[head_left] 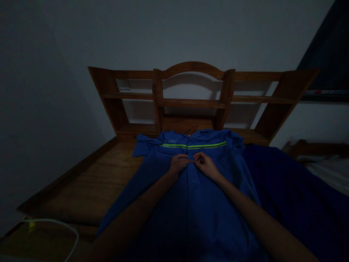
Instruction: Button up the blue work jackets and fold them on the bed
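A blue work shirt lies face up and spread out, its collar toward the shelf unit. A yellow-green reflective stripe crosses its chest, with pale lettering above it on the left. Just below the stripe, at the front button placket, my left hand is closed with its fingers pinching the shirt's edge. My right hand pinches the placket from the other side, fingertips almost meeting those of the left. Whether a button sits between the fingers is too dark and small to make out.
Behind the shirt stands a wooden shelf headboard against a pale wall. Wooden boards show at the left. Dark blue cloth lies to the right. A white cable curves at the lower left, near a small yellow item.
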The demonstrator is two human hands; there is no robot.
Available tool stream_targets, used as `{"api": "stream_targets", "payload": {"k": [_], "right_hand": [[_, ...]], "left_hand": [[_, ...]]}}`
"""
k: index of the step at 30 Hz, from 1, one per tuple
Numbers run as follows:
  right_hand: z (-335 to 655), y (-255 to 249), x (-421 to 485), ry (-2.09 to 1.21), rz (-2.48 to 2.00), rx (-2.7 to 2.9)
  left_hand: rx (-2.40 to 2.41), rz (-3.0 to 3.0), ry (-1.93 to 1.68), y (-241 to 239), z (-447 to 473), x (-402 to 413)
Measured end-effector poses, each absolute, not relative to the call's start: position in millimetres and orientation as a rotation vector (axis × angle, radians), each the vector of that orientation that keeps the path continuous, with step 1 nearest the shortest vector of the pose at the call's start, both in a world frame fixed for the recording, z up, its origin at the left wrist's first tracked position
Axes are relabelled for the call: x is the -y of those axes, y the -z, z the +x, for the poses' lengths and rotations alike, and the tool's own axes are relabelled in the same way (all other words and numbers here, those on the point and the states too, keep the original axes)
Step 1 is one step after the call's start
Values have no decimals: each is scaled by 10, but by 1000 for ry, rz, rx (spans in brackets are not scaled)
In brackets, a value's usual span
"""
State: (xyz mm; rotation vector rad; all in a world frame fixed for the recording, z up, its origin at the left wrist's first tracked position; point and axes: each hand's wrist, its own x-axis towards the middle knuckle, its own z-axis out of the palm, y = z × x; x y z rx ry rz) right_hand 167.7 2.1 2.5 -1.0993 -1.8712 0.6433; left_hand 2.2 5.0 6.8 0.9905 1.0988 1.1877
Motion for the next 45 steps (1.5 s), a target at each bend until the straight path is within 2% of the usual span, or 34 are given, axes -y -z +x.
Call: {"api": "stream_targets", "payload": {"k": [17,25,45], "right_hand": [[1658,-88,55,-497,-1073,1933],[1641,-79,53,-613,-1097,1863],[1663,-31,-5,-654,-1111,1788]], "left_hand": [[-1075,917,-1201,-80,11,-65],[-1086,972,-1207,-27,5,-115],[-999,963,-1232,-42,25,-109]]}}
